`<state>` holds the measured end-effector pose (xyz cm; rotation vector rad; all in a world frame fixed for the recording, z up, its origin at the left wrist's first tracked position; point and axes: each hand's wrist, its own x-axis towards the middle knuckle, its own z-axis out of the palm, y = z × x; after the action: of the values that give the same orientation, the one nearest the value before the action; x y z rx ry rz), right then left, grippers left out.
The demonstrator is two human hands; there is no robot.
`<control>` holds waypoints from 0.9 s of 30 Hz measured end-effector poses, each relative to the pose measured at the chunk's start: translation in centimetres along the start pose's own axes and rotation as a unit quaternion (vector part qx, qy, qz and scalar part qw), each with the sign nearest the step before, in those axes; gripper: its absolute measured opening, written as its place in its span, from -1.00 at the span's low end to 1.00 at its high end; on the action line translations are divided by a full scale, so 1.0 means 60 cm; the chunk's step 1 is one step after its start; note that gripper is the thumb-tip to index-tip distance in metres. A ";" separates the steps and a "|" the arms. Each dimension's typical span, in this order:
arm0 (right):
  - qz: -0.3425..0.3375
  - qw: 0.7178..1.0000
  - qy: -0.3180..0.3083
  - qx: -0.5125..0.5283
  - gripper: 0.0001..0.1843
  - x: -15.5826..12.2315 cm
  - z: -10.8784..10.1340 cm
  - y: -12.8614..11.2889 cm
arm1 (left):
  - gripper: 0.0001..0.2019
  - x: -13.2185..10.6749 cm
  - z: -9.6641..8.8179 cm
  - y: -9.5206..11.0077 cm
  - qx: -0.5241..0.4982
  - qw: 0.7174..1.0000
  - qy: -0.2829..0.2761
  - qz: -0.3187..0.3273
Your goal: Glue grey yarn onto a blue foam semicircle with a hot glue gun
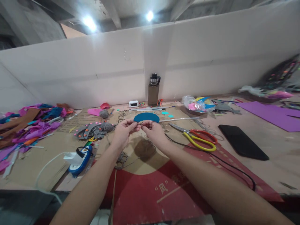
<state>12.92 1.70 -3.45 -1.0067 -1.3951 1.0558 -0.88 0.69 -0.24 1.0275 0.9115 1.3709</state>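
Note:
A dark blue oval piece (146, 117), flat and felt-like, is pinched at its near edge between my two hands. My left hand (125, 131) has thumb and forefinger pressed together on its left side. My right hand (153, 131) pinches it on the right, the fingertips of both hands nearly meeting. Grey yarn (121, 160) lies loosely below my left hand, and a thin strand of it runs beneath my hands over the cardboard. Just right of the hands are scissors (197, 137) with red and yellow handles, and a thin pale rod (179, 119).
Grey pieces with colored dots (93, 130) and a blue power strip (81, 161) lie left. A bottle (153, 90) stands at the back near a small white clock (133, 103). A black phone (242, 142) and purple sheet (272, 115) lie right. Colorful scraps (37, 125) pile far left.

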 end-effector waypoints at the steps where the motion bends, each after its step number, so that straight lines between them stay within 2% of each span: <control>1: -0.003 1.000 -0.009 -0.016 -0.76 0.000 -0.001 0.001 | -0.74 0.000 -0.001 0.001 0.005 1.000 -0.003 -0.001; 3: -0.008 0.995 -0.053 -0.081 -0.80 0.000 -0.006 -0.001 | -0.75 0.002 -0.004 0.003 0.005 1.000 -0.002 0.008; 5: -0.028 0.980 -0.097 -0.174 -0.81 0.003 -0.019 -0.007 | -0.77 0.005 -0.009 0.006 -0.004 1.000 0.011 0.026; 6: -0.045 0.968 -0.097 -0.225 -0.79 0.005 -0.028 -0.012 | -0.77 0.007 -0.012 0.007 -0.009 0.999 0.022 0.035; 8: -0.087 0.939 -0.042 -0.330 -0.74 0.012 -0.048 -0.020 | -0.79 0.013 -0.019 0.010 -0.017 0.998 0.043 0.047; 10: -0.086 0.891 0.018 -0.446 -0.72 0.020 -0.066 -0.022 | -0.82 0.018 -0.026 0.011 -0.030 0.996 0.061 0.058; 12: -0.045 0.841 0.026 -0.539 -0.67 0.028 -0.079 -0.016 | -0.84 0.022 -0.032 0.011 -0.040 0.995 0.071 0.066; 14: 0.016 0.817 0.013 -0.577 -0.59 0.033 -0.085 -0.003 | -0.86 0.025 -0.036 0.012 -0.050 0.993 0.081 0.075; 17: 0.067 0.838 -0.011 -0.542 -0.64 0.039 -0.085 0.020 | -0.87 0.027 -0.039 0.015 -0.065 0.989 0.092 0.095; 21: 0.085 0.866 -0.032 -0.491 -0.79 0.048 -0.085 0.038 | -0.85 0.024 -0.039 0.018 -0.070 0.990 0.078 0.093; 27: 0.081 0.906 -0.008 -0.415 -0.74 0.062 -0.097 0.038 | -0.80 0.020 -0.036 0.014 -0.061 0.993 0.071 0.070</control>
<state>18.47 6.25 -4.47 -1.7485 -1.8456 0.5529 -3.14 1.93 -0.05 0.9232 0.8597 1.6130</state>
